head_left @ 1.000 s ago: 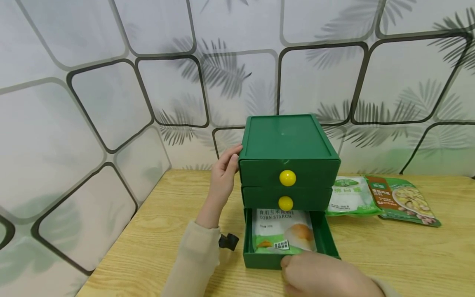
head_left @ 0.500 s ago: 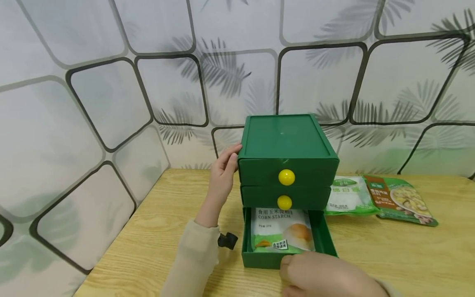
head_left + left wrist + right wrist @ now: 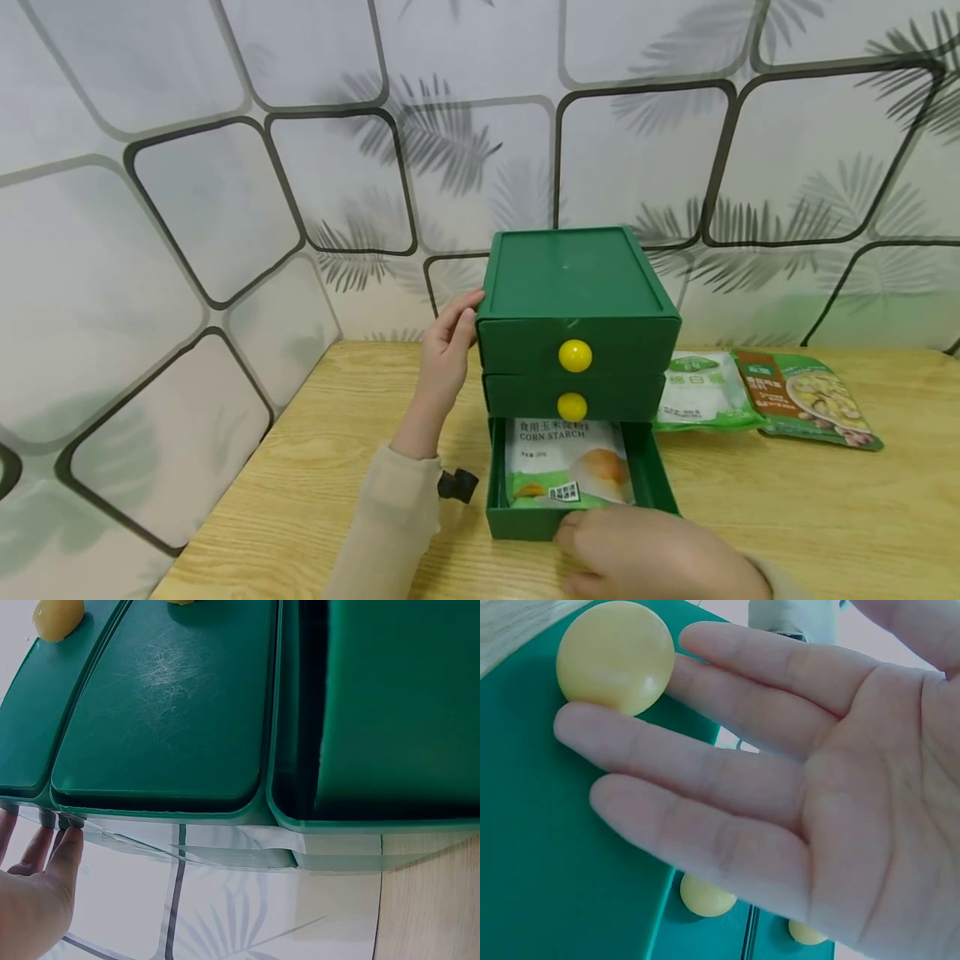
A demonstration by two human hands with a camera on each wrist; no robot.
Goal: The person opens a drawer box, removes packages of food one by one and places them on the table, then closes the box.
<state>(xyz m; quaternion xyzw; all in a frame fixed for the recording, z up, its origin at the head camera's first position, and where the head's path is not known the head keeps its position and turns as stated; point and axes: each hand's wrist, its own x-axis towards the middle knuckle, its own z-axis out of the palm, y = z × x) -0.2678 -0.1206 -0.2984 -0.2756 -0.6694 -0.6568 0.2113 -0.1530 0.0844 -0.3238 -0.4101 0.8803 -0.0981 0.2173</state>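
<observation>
A green drawer cabinet [image 3: 577,275] stands on the table, its two upper drawers pushed in. Its bottom drawer [image 3: 525,525] is pulled out, and a white and green corn starch bag [image 3: 555,458] lies flat inside. My left hand [image 3: 442,358] rests its fingertips against the cabinet's left side near the top. At the bottom drawer's front is my right hand [image 3: 652,542]; in the right wrist view its fingers extend nearly straight on both sides of the yellow knob [image 3: 615,656], against or very close to it. That knob is hidden in the head view.
Right of the cabinet lie a white and green bag [image 3: 705,392] and a brown and green food pouch [image 3: 810,400]. A small black object [image 3: 457,485] is beside the left sleeve. A patterned wall covering [image 3: 465,150] rises behind the wooden table [image 3: 787,508].
The head view has drifted slightly. My right hand's fingers have shifted a little left at the drawer front. The drawer stays pulled out and the left hand stays on the cabinet.
</observation>
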